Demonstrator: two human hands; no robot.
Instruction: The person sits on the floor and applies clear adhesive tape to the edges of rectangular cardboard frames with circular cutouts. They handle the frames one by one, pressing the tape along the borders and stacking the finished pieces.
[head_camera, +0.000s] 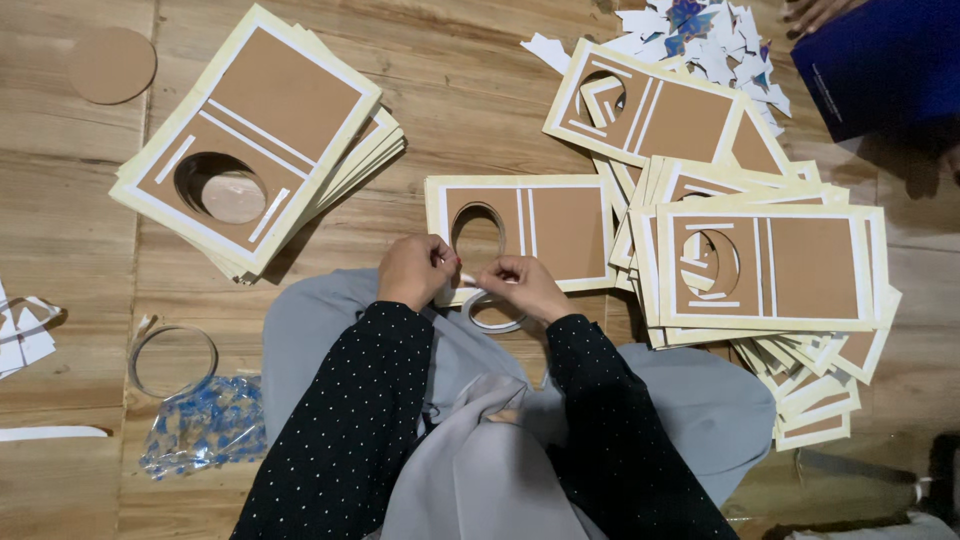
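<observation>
I see wooden floor (480, 90): card stack (250, 140) far-left, scattered card pile (770, 270) right, single card (560, 225) centre. My left hand (415, 270) and right hand (525, 285) pinch tape roll (492, 315), fingers clenched on its strip.

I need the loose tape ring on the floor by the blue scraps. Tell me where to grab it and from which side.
Pinch the thin band of the tape ring at its near right edge, one finger inside the hole, coming from above. It lies flat on the wooden floor, so only the rim can be gripped. The left hand is nearest; the bag of blue scraps lies just below it.
</observation>
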